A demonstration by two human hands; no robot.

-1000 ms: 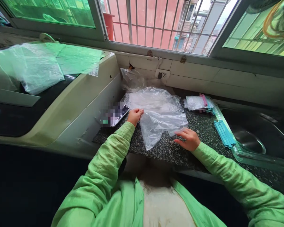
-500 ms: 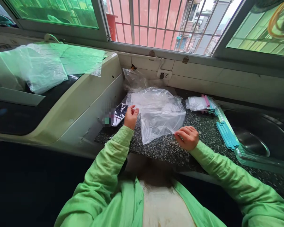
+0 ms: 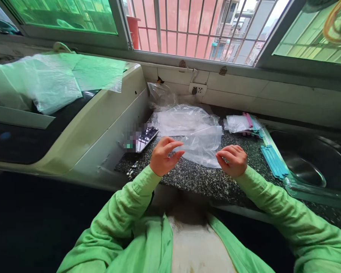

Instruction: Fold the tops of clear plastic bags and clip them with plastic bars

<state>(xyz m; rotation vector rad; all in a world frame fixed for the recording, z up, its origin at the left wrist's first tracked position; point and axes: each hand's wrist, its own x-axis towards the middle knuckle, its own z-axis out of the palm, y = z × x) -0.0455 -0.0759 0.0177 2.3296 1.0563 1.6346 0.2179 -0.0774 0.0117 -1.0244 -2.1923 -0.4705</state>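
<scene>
A clear plastic bag (image 3: 200, 142) lies in front of a heap of more clear plastic bags (image 3: 176, 120) on the speckled dark counter. My right hand (image 3: 233, 161) pinches the near right corner of that front bag between thumb and curled fingers. Close to its left edge is my left hand (image 3: 165, 156), with the thumb and forefinger apart and nothing seen between them. Whether its fingertips touch the film cannot be made out. A phone (image 3: 147, 138) rests on the counter beyond my left hand, partly blurred out.
Turquoise bag-sealing clips (image 3: 273, 161) lie right, beside a metal sink (image 3: 304, 167). Behind them sit small plastic packets with pink and turquoise strips (image 3: 240, 124). A cream-coloured appliance (image 3: 102, 117) with plastic sheets on it borders the left. A wall socket (image 3: 198, 89) is behind.
My left hand has moved right and nearer from beside the phone, its fingers spreading. My right hand has shifted slightly right, and the front bag's near edge has changed shape.
</scene>
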